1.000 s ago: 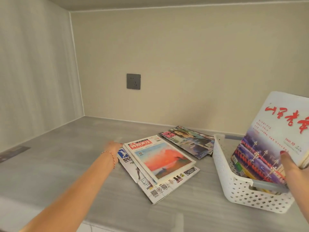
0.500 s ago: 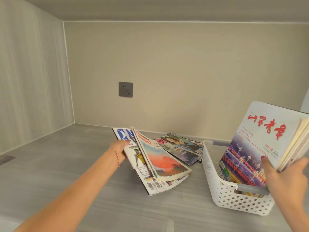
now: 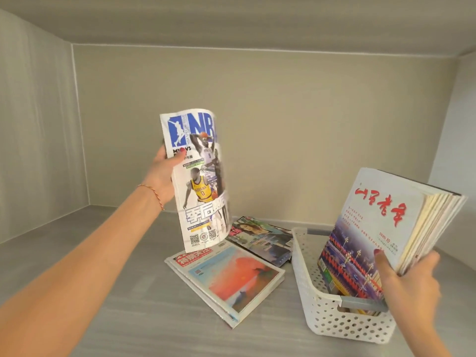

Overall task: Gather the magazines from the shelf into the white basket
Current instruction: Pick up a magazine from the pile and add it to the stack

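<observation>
My left hand (image 3: pixel 163 173) grips the left edge of a basketball magazine (image 3: pixel 198 181) and holds it upright in the air above the shelf. Below it a magazine with an orange sunset cover (image 3: pixel 231 274) lies flat on the grey shelf (image 3: pixel 103 279). A darker magazine with a portrait cover (image 3: pixel 260 238) lies behind it. My right hand (image 3: pixel 407 284) holds a stack of magazines (image 3: pixel 381 228) tilted with its lower end inside the white basket (image 3: pixel 322 313), which stands at the right.
The shelf is a recess with a beige back wall (image 3: pixel 283 124), a side wall at the left (image 3: pixel 36 124) and a low ceiling (image 3: pixel 231 19). Bare shelf surface lies left of the magazines.
My left hand has lifted the basketball magazine off the shelf from under the sunset magazine, which now lies flat. The stack in my right hand stays tilted in the basket.
</observation>
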